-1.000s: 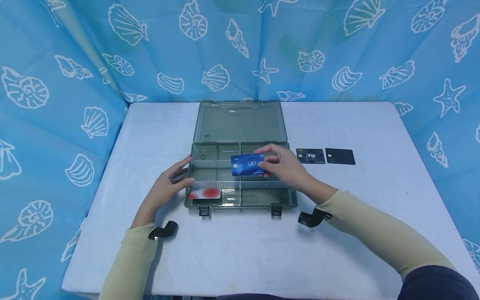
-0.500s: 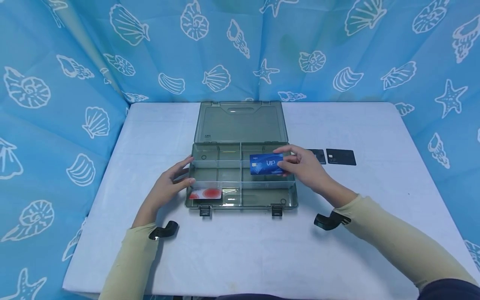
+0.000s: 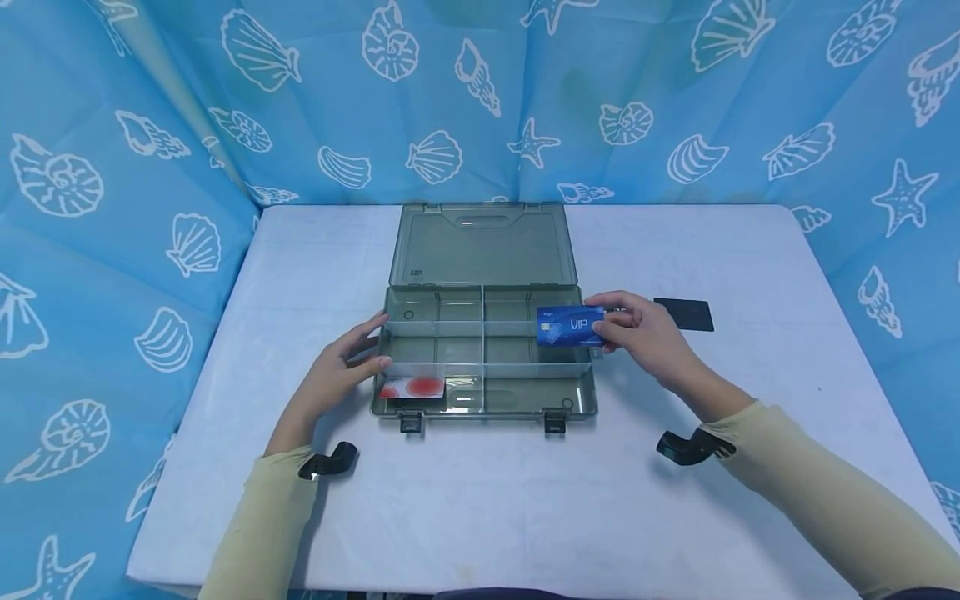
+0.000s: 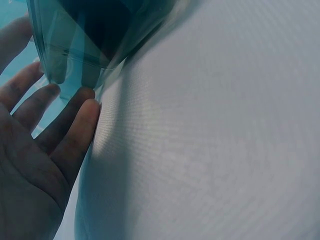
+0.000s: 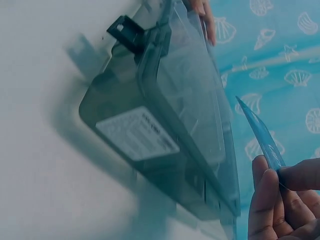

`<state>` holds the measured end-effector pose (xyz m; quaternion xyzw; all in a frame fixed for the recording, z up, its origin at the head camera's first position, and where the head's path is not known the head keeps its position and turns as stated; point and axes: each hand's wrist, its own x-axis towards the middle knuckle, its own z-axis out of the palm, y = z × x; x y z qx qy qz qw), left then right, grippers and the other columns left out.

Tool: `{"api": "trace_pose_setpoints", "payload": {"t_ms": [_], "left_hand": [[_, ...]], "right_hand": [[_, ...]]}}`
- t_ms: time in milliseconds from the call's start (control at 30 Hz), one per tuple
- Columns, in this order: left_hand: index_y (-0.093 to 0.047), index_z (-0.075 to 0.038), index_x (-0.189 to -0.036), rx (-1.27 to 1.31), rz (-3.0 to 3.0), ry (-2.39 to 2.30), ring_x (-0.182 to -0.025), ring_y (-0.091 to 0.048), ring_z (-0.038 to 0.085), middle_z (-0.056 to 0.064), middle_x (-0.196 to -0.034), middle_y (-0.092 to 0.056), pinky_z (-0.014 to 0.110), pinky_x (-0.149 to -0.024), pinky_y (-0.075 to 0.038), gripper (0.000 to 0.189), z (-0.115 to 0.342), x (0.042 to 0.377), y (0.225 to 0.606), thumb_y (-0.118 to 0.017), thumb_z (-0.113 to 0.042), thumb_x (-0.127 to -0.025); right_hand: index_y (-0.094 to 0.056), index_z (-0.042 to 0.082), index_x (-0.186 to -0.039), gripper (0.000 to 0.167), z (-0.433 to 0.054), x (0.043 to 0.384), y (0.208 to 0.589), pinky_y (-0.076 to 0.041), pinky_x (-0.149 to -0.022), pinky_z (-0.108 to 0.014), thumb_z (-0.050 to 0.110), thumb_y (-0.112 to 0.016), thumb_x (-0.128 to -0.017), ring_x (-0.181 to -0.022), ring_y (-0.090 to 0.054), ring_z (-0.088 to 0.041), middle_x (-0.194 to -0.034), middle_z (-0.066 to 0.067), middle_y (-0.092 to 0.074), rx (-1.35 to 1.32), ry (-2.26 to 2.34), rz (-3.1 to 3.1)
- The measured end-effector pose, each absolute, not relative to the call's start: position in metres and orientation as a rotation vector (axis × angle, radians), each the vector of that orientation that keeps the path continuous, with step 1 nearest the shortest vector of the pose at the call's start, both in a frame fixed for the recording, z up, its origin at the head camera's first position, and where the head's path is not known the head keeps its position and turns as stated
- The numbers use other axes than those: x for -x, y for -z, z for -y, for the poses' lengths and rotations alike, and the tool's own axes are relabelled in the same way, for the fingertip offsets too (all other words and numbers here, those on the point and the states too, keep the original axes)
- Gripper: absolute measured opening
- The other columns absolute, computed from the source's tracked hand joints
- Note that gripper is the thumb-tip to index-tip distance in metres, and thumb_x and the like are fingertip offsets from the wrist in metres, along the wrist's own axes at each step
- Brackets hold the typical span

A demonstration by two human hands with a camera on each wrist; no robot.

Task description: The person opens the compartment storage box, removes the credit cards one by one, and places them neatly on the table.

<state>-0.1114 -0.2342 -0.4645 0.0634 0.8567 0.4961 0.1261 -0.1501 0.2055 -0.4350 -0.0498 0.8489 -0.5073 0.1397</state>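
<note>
My right hand (image 3: 651, 337) pinches a blue VIP card (image 3: 568, 326) between thumb and fingers, above the right rim of a clear grey-green divided box (image 3: 540, 392). Seen edge-on in the right wrist view, the card (image 5: 262, 135) looks slightly bowed. At the box's left side my left hand (image 3: 330, 375) rests its fingertips on the wall, its fingers (image 4: 75, 132) nearly straight in the left wrist view. A red-and-white card (image 3: 412, 387) lies in the front left compartment. The box's lid (image 3: 483, 246) is folded back.
A black card (image 3: 686, 314) lies on the white-covered table (image 3: 480, 508) to the right. My right hand covers most of another dark card beside it. Two latches hang at the box's front, one of them the right latch (image 3: 555, 422). A blue shell-print curtain (image 3: 480, 100) surrounds the table.
My right hand has carried the blue VIP card rightward, from over the middle of the box to its right rim. One dark card is now mostly covered. My left hand stays put.
</note>
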Motion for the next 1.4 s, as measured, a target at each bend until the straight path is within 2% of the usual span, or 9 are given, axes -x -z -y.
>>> {"api": "trace_pose_setpoints", "payload": {"t_ms": [200, 300, 400, 600, 700, 833, 1067, 1233, 1400], "left_hand": [[-0.032, -0.02, -0.161, -0.184, -2.51, -1.442, -0.146, -0.035, 0.044, 0.008, -0.168, -0.023, 0.064, -0.114, -0.034, 0.071, 0.243, 0.12, 0.49, -0.068, -0.02, -0.1], [-0.034, -0.026, -0.161, -0.195, -2.508, -1.457, -0.146, -0.036, 0.042, 0.004, -0.168, -0.024, 0.063, -0.114, -0.035, 0.071, 0.246, 0.122, 0.498, -0.07, -0.025, -0.099], [-0.035, -0.028, -0.16, -0.207, -2.499, -1.48, -0.146, -0.037, 0.041, 0.003, -0.167, -0.026, 0.062, -0.114, -0.036, 0.071, 0.248, 0.123, 0.499, -0.071, -0.027, -0.098], [-0.038, -0.027, -0.159, -0.207, -2.478, -1.519, -0.145, -0.037, 0.041, 0.003, -0.167, -0.028, 0.061, -0.114, -0.036, 0.07, 0.248, 0.123, 0.498, -0.072, -0.027, -0.097], [-0.038, -0.026, -0.159, -0.207, -2.473, -1.523, -0.146, -0.037, 0.041, 0.003, -0.167, -0.028, 0.061, -0.115, -0.035, 0.07, 0.248, 0.123, 0.498, -0.072, -0.026, -0.098], [-0.038, -0.025, -0.159, -0.205, -2.471, -1.529, -0.146, -0.037, 0.041, 0.003, -0.167, -0.027, 0.06, -0.116, -0.035, 0.07, 0.248, 0.123, 0.498, -0.072, -0.025, -0.098], [-0.037, -0.027, -0.159, -0.201, -2.485, -1.51, -0.145, -0.038, 0.041, 0.003, -0.167, -0.028, 0.062, -0.114, -0.036, 0.071, 0.248, 0.123, 0.498, -0.072, -0.027, -0.097], [-0.037, -0.027, -0.159, -0.182, -2.483, -1.506, -0.145, -0.038, 0.041, 0.003, -0.167, -0.027, 0.061, -0.114, -0.037, 0.072, 0.247, 0.123, 0.498, -0.072, -0.025, -0.097], [-0.034, -0.022, -0.161, -0.161, -2.493, -1.474, -0.146, -0.035, 0.043, 0.007, -0.168, -0.025, 0.064, -0.114, -0.035, 0.071, 0.242, 0.12, 0.489, -0.069, -0.021, -0.099]], "right_hand": [[-0.056, 0.012, -0.142, 0.04, -0.223, 0.147, 0.435, -0.055, -0.078, -0.031, 0.025, -0.061, -0.104, -0.091, -0.066, -0.032, -0.117, -0.019, -0.072, 0.112, 1.456, -2.493], [-0.055, 0.011, -0.144, 0.042, -0.231, 0.145, 0.434, -0.055, -0.08, -0.028, 0.026, -0.06, -0.105, -0.095, -0.066, -0.035, -0.12, -0.02, -0.071, 0.086, 1.449, -2.505], [-0.052, 0.011, -0.146, 0.045, -0.238, 0.144, 0.435, -0.055, -0.079, -0.024, 0.027, -0.059, -0.105, -0.095, -0.066, -0.03, -0.123, -0.022, -0.069, 0.064, 1.442, -2.514], [-0.051, 0.008, -0.147, 0.045, -0.255, 0.144, 0.44, -0.055, -0.076, -0.017, 0.026, -0.058, -0.105, -0.089, -0.067, -0.012, -0.12, -0.024, -0.069, 0.045, 1.451, -2.551], [-0.052, 0.008, -0.146, 0.044, -0.263, 0.144, 0.442, -0.056, -0.075, -0.017, 0.025, -0.057, -0.106, -0.088, -0.067, -0.009, -0.117, -0.022, -0.07, 0.028, 1.455, -2.571], [-0.051, 0.008, -0.146, 0.044, -0.272, 0.143, 0.445, -0.055, -0.075, -0.016, 0.027, -0.056, -0.106, -0.089, -0.067, -0.009, -0.116, -0.019, -0.07, -0.02, 1.432, -2.594], [-0.048, 0.006, -0.149, 0.046, -0.281, 0.142, 0.453, -0.054, -0.075, -0.014, 0.025, -0.053, -0.107, -0.088, -0.065, -0.008, -0.12, -0.026, -0.065, -0.085, 1.4, -2.577], [-0.048, 0.005, -0.148, 0.045, -0.286, 0.144, 0.466, -0.054, -0.075, -0.014, 0.022, -0.053, -0.106, -0.091, -0.062, -0.012, -0.12, -0.026, -0.063, -0.11, 1.369, -2.563], [-0.05, 0.004, -0.147, 0.044, -0.288, 0.145, 0.477, -0.054, -0.073, -0.017, 0.018, -0.054, -0.105, -0.095, -0.06, -0.016, -0.12, -0.025, -0.062, -0.135, 1.342, -2.544]]}}
